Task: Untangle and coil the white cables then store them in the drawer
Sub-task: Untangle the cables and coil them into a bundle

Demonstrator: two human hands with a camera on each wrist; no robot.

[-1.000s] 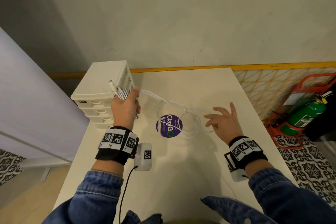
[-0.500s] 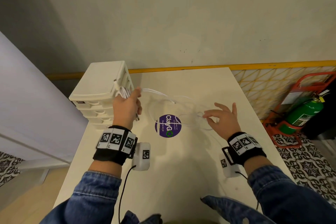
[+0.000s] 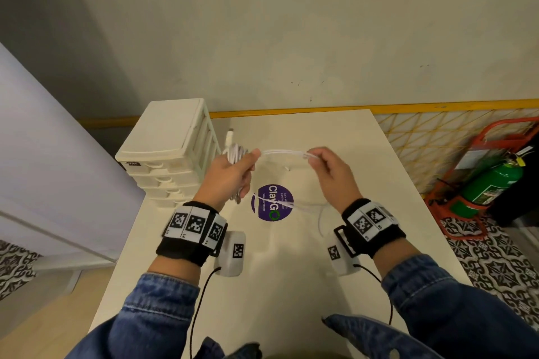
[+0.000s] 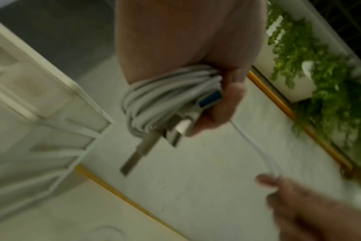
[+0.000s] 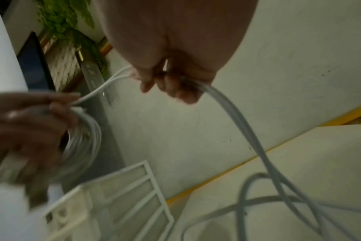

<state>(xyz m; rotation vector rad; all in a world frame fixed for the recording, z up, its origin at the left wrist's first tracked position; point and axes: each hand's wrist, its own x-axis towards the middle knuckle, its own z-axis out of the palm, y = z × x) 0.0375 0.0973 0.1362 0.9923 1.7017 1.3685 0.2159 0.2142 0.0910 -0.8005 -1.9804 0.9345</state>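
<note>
My left hand (image 3: pixel 233 172) grips a coil of white cable (image 4: pixel 165 94) above the table, close to the drawer unit (image 3: pixel 172 151); USB plugs (image 4: pixel 138 153) stick out of the coil. A loose stretch of the cable (image 3: pixel 284 152) runs from the coil to my right hand (image 3: pixel 326 166), which pinches it in raised fingers. Past that hand the cable (image 5: pixel 247 133) hangs down and loops on the table (image 3: pixel 291 285). In the right wrist view the coil (image 5: pixel 82 143) shows at the left, held by the left hand (image 5: pixel 27 124).
The white drawer unit stands at the table's back left corner, its drawers closed as far as I can see. A purple round sticker (image 3: pixel 272 202) marks the table's middle. A green fire extinguisher (image 3: pixel 490 183) in a red stand sits on the floor at the right.
My right hand rose from the table and took hold of the cable, pulling it taut toward the left hand. The left hand with the coil lifted slightly and moved right.
</note>
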